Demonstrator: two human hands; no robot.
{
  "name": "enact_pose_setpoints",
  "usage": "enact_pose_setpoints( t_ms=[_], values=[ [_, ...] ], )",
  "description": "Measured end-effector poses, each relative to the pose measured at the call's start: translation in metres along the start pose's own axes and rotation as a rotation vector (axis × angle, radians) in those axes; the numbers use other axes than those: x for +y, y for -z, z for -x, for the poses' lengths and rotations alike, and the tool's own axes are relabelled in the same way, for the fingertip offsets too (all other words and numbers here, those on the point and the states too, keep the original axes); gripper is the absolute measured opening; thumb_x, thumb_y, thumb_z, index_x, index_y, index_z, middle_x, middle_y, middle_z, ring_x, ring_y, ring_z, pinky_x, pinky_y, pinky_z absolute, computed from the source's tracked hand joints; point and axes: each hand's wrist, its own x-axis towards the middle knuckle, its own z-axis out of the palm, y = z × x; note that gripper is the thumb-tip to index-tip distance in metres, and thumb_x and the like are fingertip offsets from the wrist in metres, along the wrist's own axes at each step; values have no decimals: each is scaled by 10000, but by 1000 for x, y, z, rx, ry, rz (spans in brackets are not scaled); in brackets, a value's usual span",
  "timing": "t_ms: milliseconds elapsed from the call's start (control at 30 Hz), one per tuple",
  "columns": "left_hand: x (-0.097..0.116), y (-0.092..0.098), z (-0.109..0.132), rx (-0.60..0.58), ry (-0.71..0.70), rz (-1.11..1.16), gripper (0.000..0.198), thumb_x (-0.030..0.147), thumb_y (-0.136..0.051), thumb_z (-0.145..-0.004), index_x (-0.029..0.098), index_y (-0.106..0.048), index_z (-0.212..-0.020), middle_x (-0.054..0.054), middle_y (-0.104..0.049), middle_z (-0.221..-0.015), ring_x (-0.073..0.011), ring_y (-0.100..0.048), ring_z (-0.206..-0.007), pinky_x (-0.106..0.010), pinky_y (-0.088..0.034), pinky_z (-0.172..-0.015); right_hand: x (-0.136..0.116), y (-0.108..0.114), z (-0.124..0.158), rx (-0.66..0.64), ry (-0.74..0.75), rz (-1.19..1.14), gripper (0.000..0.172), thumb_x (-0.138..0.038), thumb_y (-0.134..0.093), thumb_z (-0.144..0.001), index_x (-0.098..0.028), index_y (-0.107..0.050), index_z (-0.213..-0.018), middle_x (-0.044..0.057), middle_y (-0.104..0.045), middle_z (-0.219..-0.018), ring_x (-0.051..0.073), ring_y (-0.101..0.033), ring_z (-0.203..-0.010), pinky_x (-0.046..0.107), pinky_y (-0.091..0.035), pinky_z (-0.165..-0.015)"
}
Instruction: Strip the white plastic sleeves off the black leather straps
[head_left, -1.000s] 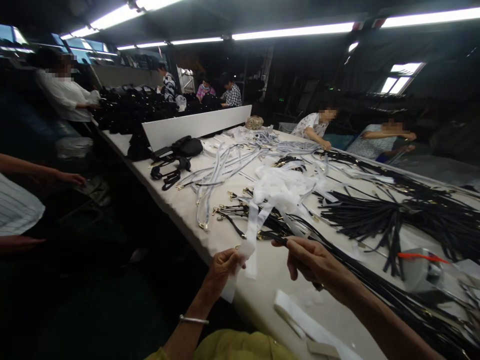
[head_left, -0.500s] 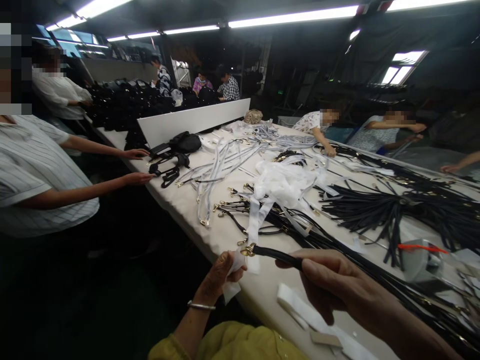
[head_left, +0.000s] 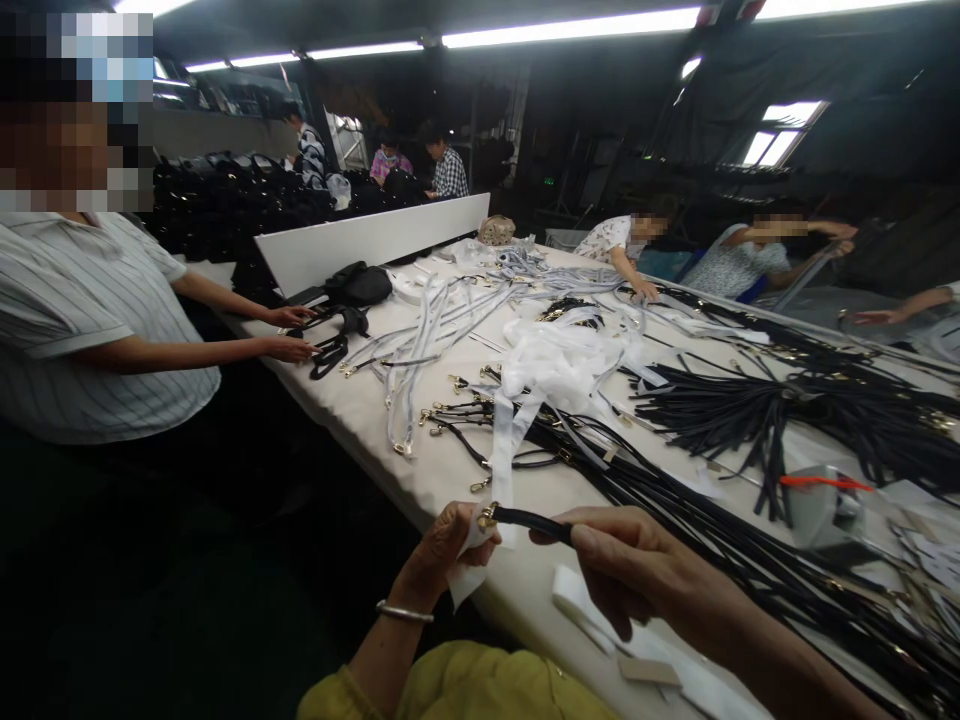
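Note:
A black strap (head_left: 534,522) with a gold metal clasp (head_left: 487,515) at its end stretches between my hands. My right hand (head_left: 637,560) pinches the strap between thumb and fingers, a short way from the clasp. My left hand (head_left: 448,545), with a bracelet on the wrist, is closed around a thin white sheet (head_left: 468,578) right at the clasp. Whether its fingers also grip the metal is hidden. Just beyond, a white strip (head_left: 504,450) hangs down from a crumpled white heap (head_left: 551,360). Black straps with gold hooks (head_left: 480,410) lie behind my hands.
On the pale-covered table (head_left: 360,420) lie a fan of black straps (head_left: 720,410), grey-white straps (head_left: 420,350), a black bag (head_left: 360,284) and a white roll (head_left: 577,605). A co-worker in a striped shirt (head_left: 105,330) reaches in from the left; others work across the table.
My right hand and the strap have shifted slightly left, closer to my left hand. The clasp now sits nearer the white sheet. The co-worker's hands at left have closed on black straps.

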Motion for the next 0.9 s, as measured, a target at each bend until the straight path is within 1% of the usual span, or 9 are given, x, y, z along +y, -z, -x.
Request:
enact_pose_setpoints(
  t_ms=[133,267,400,500,567,633,733,800,900],
  values=[
    [14,7,-7,-113,5,-125,773,851,-565,-640,90,-684,-704,-55,-581,-547,-83,-351,-470,-249,-207,-494,-6,8,0,42,-26,195,437,-513,-485,-929,-145,-663,-1082,-46,-514,-493,73,-350,-434,222,-222,-462],
    [29,14,-16,-231,83,-228,650,716,-727,-615,78,-733,-737,-67,-631,-612,-108,-444,-536,-232,-264,-524,-14,17,0,93,-85,540,297,-384,-460,-943,-181,-666,-874,-19,-605,-577,102,-487,-536,228,-335,-559],
    [33,7,-20,-257,137,-369,425,501,-788,-653,101,-776,-794,-43,-641,-639,-116,-466,-586,-220,-303,-549,-11,17,-9,195,-110,917,208,-372,-543,-884,-214,-669,-837,5,-666,-663,139,-561,-602,246,-303,-550],
    [26,-4,-23,-229,158,-390,288,370,-770,-665,117,-783,-803,-32,-652,-642,-115,-476,-586,-220,-323,-559,-2,7,-21,243,-70,1196,171,-346,-569,-868,-236,-698,-890,45,-711,-780,194,-620,-715,270,-282,-578],
    [20,-10,-25,-207,154,-386,226,321,-757,-664,124,-778,-774,-26,-654,-643,-118,-488,-593,-221,-338,-568,4,2,-27,239,-100,1287,188,-325,-550,-882,-227,-709,-904,75,-724,-807,226,-646,-752,283,-298,-592],
    [13,-13,-27,-182,128,-388,211,321,-746,-678,125,-767,-755,-23,-650,-635,-122,-496,-591,-225,-354,-572,9,3,-29,220,-96,1275,223,-323,-535,-895,-221,-709,-989,102,-734,-883,252,-661,-831,293,-350,-639],
    [7,-12,-26,-113,3,-469,249,380,-723,-727,133,-748,-743,-21,-637,-613,-126,-500,-576,-231,-370,-566,16,19,-26,152,-24,1104,359,-323,-568,-866,-223,-638,-1204,106,-728,-996,243,-649,-929,294,-414,-728],
    [6,-9,-25,-55,-135,-586,260,405,-709,-754,149,-737,-720,-29,-649,-633,-141,-530,-600,-241,-393,-587,22,35,-22,54,-84,919,322,-299,-570,-842,-203,-669,-1132,66,-730,-867,191,-646,-780,259,-428,-664],
    [6,-4,-21,19,-310,-738,247,404,-693,-785,172,-735,-714,-49,-678,-680,-170,-584,-662,-267,-435,-662,32,51,-19,2,-205,643,217,-325,-548,-847,-170,-698,-850,2,-644,-625,119,-530,-540,214,-371,-515]
  ],
)
